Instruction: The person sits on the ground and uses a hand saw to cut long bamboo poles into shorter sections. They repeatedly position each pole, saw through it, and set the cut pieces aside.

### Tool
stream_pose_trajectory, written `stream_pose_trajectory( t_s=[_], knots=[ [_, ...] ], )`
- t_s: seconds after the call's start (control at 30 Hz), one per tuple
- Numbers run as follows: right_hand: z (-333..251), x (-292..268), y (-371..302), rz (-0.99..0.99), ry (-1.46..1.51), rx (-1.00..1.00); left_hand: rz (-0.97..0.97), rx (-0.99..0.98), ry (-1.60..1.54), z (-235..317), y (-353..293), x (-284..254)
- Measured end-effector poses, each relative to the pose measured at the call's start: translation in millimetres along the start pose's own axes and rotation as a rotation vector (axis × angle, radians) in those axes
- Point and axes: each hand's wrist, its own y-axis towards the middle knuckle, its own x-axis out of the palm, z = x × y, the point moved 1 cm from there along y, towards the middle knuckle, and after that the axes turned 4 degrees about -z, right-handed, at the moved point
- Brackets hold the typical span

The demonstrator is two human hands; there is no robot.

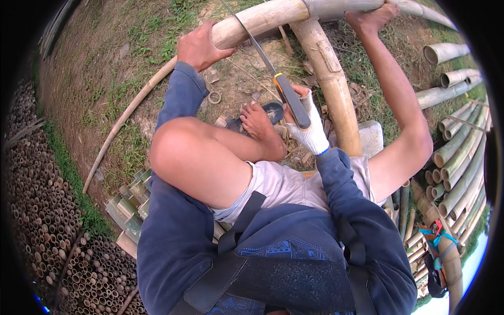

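A thick pale bamboo pole lies crosswise at the top of the view. My left hand is closed round the pole near its left part, the thumb along its near side. In a white fingerless glove, my right hand grips the black and yellow handle of a handsaw. The saw's thin blade lies across the pole, just right of my left hand; how deep it sits is too small to tell. My bare right foot presses on the pole farther right.
An upright-looking bamboo post runs from the pole down toward my lap. My other foot is by a dark sandal. Stacked bamboo ends fill the left; long bamboo poles lie at right. Cut pieces sit behind my left knee.
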Motion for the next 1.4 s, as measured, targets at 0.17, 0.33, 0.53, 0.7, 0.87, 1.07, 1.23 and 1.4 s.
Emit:
stream_pose_trajectory(
  t_s=[0.17,0.33,0.53,0.7,0.87,1.07,1.23,1.4],
  knots=[
    [55,39,59,-0.006,0.112,-0.063,-0.029,-0.026,0.033,4,-2,-7],
    [1,-17,-48,-0.018,-0.082,-0.012,-0.044,-0.033,0.055,5,-3,-7],
    [-53,-53,-122,-0.068,-0.081,0.109,-0.01,-0.001,0.038,1,-2,-2],
    [45,21,17,0.002,0.026,-0.035,-0.013,-0.014,-0.007,1,-2,-3],
    [64,35,15,0.009,0.135,-0.006,0.001,-0.011,0.009,3,-5,-4],
    [-19,-43,-111,-0.042,0.043,0.117,-0.018,0.001,-0.001,2,-2,-4],
    [-5,-34,-117,-0.042,0.094,0.226,-0.06,-0.029,-0.038,3,-2,-6],
    [58,25,29,-0.023,0.173,-0.031,-0.051,-0.025,-0.029,5,-1,-10]
  ],
)
